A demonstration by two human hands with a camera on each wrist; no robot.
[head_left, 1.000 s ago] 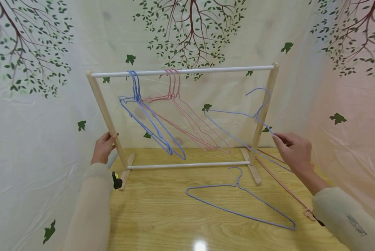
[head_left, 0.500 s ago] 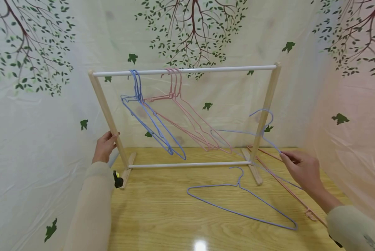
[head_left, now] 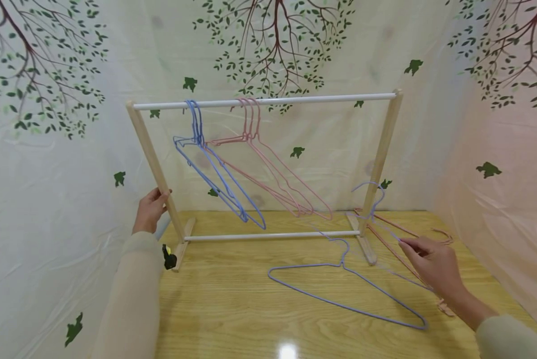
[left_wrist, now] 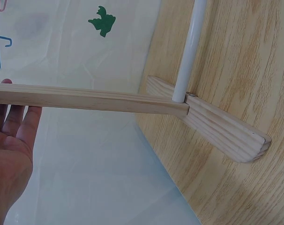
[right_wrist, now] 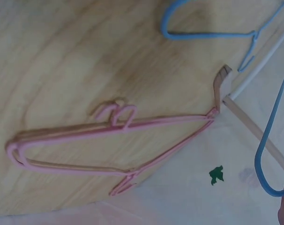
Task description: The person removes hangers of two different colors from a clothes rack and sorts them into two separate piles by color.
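In the head view my left hand (head_left: 148, 213) holds the left wooden post of a small clothes rack (head_left: 147, 149). The left wrist view shows the fingers behind that post and a fingertip above it. My right hand (head_left: 434, 262) pinches one shoulder of a blue wire hanger (right_wrist: 258, 164). Its hook points up in front of the rack's right post, and its lower part looks blurred. Flat on the table in front of the rack lies another blue hanger (head_left: 304, 266). Several blue hangers (head_left: 198, 137) and pink hangers (head_left: 252, 134) hang from the white top bar (head_left: 322, 99).
Pink hangers (right_wrist: 76, 137) lie on the wooden table by the rack's right foot (head_left: 364, 248), below my right hand. A white lower bar (head_left: 268, 236) joins the two feet. A pale sheet with printed branches (head_left: 274, 45) surrounds the table at the back and sides.
My right hand has come down with the blue hanger, and its hook has dropped from near the top bar to low on the right post. My left hand stays on the rack.
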